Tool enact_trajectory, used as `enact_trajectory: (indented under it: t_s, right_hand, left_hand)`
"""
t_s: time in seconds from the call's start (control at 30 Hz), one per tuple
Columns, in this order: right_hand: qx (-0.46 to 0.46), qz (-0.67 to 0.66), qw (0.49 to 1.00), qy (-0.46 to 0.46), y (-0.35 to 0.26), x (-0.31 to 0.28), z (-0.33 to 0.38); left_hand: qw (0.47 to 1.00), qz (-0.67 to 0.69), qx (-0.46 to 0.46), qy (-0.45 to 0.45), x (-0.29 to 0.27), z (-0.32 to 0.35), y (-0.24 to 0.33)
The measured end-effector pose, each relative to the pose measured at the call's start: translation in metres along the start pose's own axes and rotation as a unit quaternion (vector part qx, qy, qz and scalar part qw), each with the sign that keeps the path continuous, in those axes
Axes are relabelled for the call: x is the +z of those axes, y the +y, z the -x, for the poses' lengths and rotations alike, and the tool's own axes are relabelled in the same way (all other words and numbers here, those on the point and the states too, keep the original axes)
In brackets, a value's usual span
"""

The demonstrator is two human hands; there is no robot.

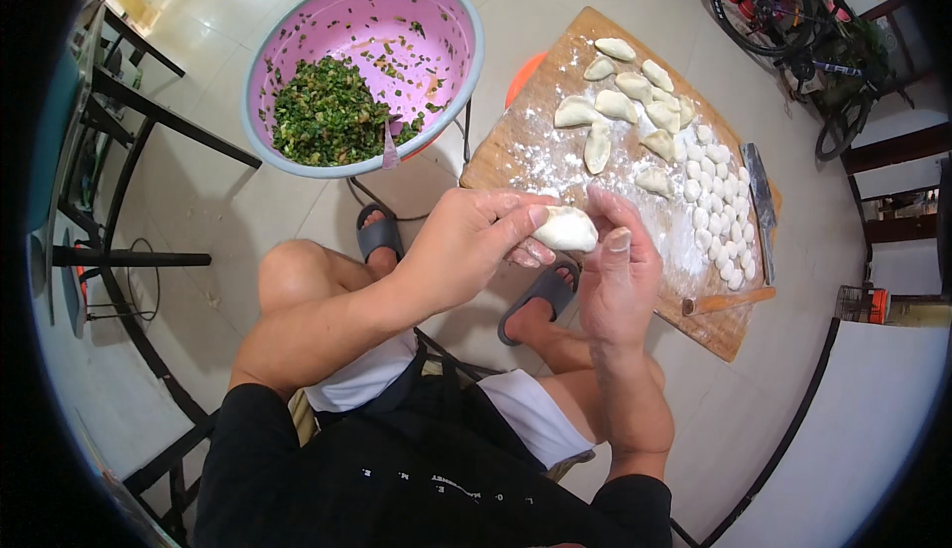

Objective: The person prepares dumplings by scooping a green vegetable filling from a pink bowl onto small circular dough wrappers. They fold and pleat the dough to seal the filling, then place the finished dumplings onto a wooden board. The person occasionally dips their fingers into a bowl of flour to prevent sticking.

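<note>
My left hand (471,241) pinches a pale, floury dumpling (567,230) between thumb and fingers, above the gap between my knees and the board. Close against the dumpling's right end is my right hand (622,280), its fingers slightly curved and its thumb apart. Flour whitens the fingers of both hands. Several folded dumplings (616,106) lie on the floured wooden board (585,37) ahead and to the right. Many small white dough pieces (716,206) cluster on the board's right side.
A pink basin (436,27) with chopped green filling (332,112) and a pinkish handle stands ahead left. A long dark blade (760,201) and a wooden stick (729,300) lie along the board's right edge. Black-framed furniture (149,112) is left; a bicycle (769,12) stands far right.
</note>
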State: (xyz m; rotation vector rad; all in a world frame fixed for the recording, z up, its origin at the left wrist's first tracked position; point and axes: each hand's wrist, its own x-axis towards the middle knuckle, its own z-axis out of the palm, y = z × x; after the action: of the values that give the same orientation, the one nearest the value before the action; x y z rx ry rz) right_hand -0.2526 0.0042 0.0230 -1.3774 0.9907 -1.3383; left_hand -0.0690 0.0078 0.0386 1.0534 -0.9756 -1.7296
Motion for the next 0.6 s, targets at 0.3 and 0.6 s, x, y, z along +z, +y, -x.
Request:
enact_trajectory:
  t_s: [0.3, 0.6]
  right_hand:
    - [0.044, 0.120, 0.991, -0.043, -0.003, 0.012, 0.010]
    - [0.073, -0.088, 0.993, -0.017, 0.004, 0.015, 0.011]
  left_hand:
    - [0.983, -0.168, 0.067, 0.036, 0.006, 0.009, 0.005]
    - [0.980, -0.176, 0.090, 0.030, 0.008, 0.008, 0.017]
